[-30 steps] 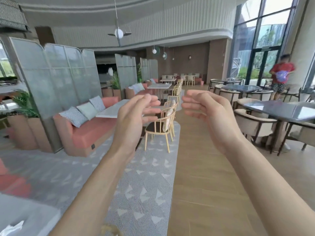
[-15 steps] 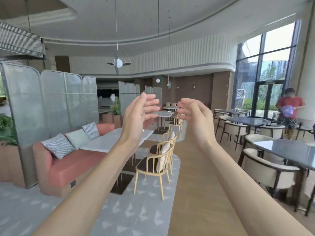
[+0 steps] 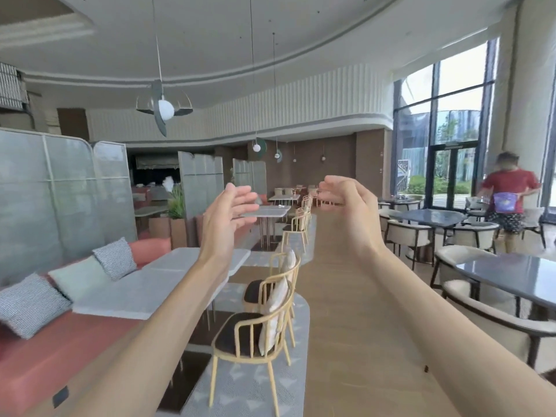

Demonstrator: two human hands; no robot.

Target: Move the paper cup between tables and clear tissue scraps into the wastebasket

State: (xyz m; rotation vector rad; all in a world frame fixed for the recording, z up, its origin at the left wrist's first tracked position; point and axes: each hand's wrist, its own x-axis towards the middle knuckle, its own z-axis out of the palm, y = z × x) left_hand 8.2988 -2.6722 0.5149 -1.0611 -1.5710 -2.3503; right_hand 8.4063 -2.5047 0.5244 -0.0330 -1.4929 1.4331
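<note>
Holding nothing: left hand point(image 3: 224, 215) and right hand point(image 3: 350, 203) raised, fingers loosely spread, palms facing. Cup, scraps, wastebasket not in view. Small white item on a far surface point(image 3: 267, 211), too small to identify. Risk: raised hands blocking sight of chairs point(image 3: 258, 332) while walking.

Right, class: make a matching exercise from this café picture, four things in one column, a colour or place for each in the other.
Things:
1. bench seat
2. nearest wooden chair
3. dark table
4. left hand

Descriptions:
A. right side, by cream armchairs
B. salmon red
C. raised, empty
D. pale yellow frame, dark seat

Pairs: 1-B, 2-D, 3-A, 4-C
</note>
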